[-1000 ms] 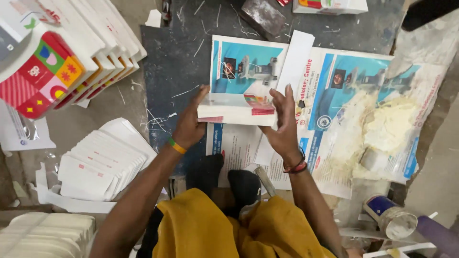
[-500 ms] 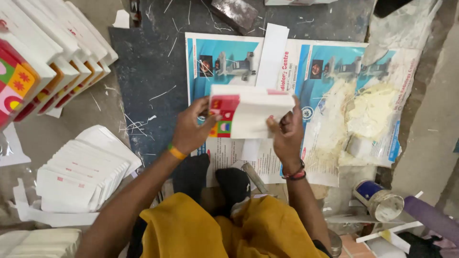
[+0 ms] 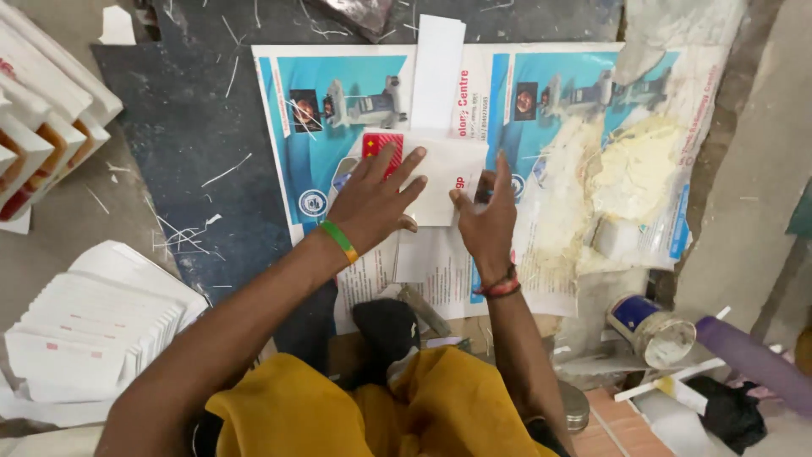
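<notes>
A flat white cardboard piece with a red printed corner (image 3: 440, 173) lies on a blue and white printed poster (image 3: 338, 93) spread over a dark slab. My left hand (image 3: 372, 203), with a green wristband, presses flat on the cardboard's left part, fingers spread. My right hand (image 3: 486, 220), with a red thread bracelet, touches the cardboard's lower right edge with its fingertips. A long white paper strip (image 3: 438, 72) lies just beyond the cardboard.
A fanned stack of white folded cards (image 3: 85, 334) sits at the lower left. Finished boxes (image 3: 42, 127) stand in a row at the far left. Yellowish paste (image 3: 634, 169) is smeared on the poster's right side. A small tin (image 3: 651, 326) and a purple tube (image 3: 753, 360) lie at the right.
The cardboard piece, held up between both hands before, now lies flat on the poster. My left hand has moved onto its top.
</notes>
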